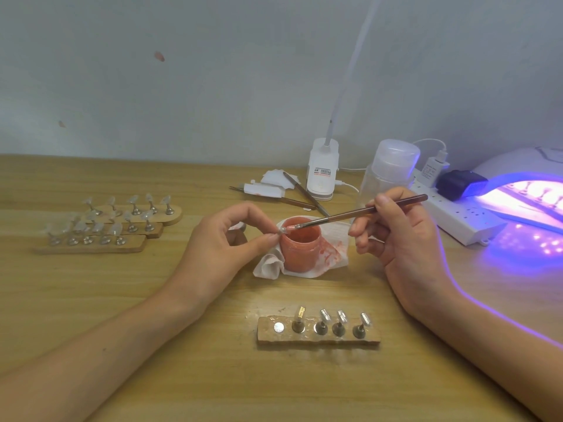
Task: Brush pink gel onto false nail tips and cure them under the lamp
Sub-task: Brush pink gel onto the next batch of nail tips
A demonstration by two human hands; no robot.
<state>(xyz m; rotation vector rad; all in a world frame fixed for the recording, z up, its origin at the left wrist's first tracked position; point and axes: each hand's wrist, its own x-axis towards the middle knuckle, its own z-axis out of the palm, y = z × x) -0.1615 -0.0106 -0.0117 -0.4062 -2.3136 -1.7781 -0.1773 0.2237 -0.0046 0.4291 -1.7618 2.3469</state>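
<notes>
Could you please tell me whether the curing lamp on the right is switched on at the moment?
On. The curing lamp glows violet-pink inside its opening, and violet light spills onto the table in front of it.

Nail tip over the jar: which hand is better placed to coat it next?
Right. The right hand grips the brush, its bristles right at the nail tip above the jar. The left hand is occupied pinching that tip.
</notes>
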